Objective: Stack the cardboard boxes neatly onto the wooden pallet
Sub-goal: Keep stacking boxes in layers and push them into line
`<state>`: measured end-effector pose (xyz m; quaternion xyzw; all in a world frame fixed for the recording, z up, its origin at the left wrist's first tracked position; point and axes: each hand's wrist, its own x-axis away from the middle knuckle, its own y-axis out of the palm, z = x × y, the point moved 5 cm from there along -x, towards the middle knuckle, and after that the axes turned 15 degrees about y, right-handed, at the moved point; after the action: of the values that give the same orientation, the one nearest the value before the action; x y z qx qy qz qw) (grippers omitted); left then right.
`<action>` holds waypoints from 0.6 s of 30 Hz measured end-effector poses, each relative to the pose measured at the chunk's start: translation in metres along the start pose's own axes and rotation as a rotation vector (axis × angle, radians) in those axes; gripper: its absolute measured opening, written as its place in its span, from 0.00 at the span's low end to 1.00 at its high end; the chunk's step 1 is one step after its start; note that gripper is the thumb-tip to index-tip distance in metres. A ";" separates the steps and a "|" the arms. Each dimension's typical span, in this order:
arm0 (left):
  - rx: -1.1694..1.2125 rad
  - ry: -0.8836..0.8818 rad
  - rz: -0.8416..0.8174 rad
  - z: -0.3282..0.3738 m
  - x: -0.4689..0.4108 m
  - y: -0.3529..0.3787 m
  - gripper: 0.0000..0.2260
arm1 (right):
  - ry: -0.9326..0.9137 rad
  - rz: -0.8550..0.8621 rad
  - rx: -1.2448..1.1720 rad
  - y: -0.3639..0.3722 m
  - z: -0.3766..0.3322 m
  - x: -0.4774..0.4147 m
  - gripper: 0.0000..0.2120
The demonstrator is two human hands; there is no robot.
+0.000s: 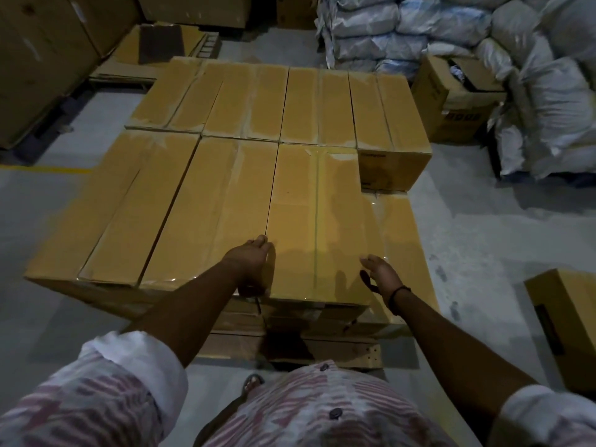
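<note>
- In the lower middle of the frame, the box I am working lies on the top layer of the stack, above the wooden pallet.
- Its long axis runs straight away from me towards the upper middle of the frame, parallel to the neighbour box on its left.
- My left hand presses with straight fingers on the near left edge, at the seam.
- My right hand is loosely spread by the near right edge and grips nothing. I cannot tell if it touches.
- With both hands flanking the near end, I judge the next move to be a push along that axis. The left hand is nearer the seam.
- Right of the box, a lower box lies uncovered.
</note>
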<state>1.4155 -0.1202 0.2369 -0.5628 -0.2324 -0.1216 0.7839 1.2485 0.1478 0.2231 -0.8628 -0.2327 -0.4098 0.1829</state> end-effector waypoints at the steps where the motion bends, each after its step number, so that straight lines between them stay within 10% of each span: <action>1: -0.003 0.006 0.007 0.000 -0.001 -0.002 0.58 | -0.013 0.002 0.002 0.001 -0.002 -0.001 0.24; 8: -0.058 0.009 0.037 0.002 -0.006 -0.016 0.46 | -0.035 0.106 0.239 0.001 -0.001 -0.025 0.19; 18: -0.081 -0.074 0.220 0.003 -0.009 -0.020 0.25 | -0.116 0.321 0.635 0.018 0.000 -0.019 0.42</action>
<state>1.3980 -0.1250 0.2494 -0.6201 -0.1929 -0.0235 0.7601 1.2482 0.1283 0.2054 -0.8104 -0.2198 -0.2334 0.4904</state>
